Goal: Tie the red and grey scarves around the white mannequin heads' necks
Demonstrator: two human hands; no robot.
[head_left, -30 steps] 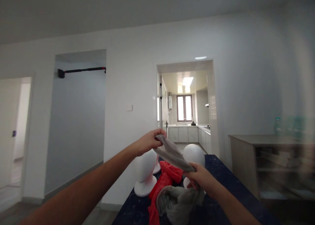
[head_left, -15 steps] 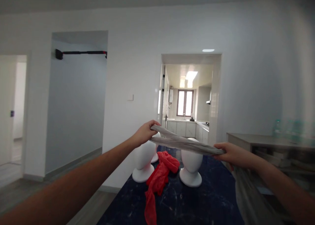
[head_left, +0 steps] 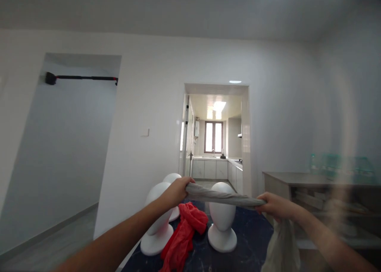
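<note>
Both hands are up over the dark blue marbled worktop (head_left: 253, 244), and there's a grey scarf (head_left: 222, 195) pulled into a twisted band between them. The left hand (head_left: 177, 190) is clenched on one end, at about ten o'clock from the middle of the band; the right hand (head_left: 275, 206) is clenched on the scarf at about four o'clock, and the loose remainder hangs down below that fist toward six o'clock, off the near right edge of the worktop.

The band runs right across the crown of a white mannequin head (head_left: 222, 220), which stands upright on its round base; whether cloth and head actually touch, I can't tell. At nine o'clock from it stands a second white head (head_left: 156, 220), partly behind the left forearm, and a third head (head_left: 172, 180) peeks out behind at eleven o'clock.

Between the two front heads lies a red scarf (head_left: 184, 236), bunched up at the top and trailing down toward the near edge at six o'clock. Off at three o'clock there's a grey shelf unit (head_left: 297, 184) against the wall, and straight ahead at twelve an open doorway (head_left: 216, 141) into a lit kitchen.
</note>
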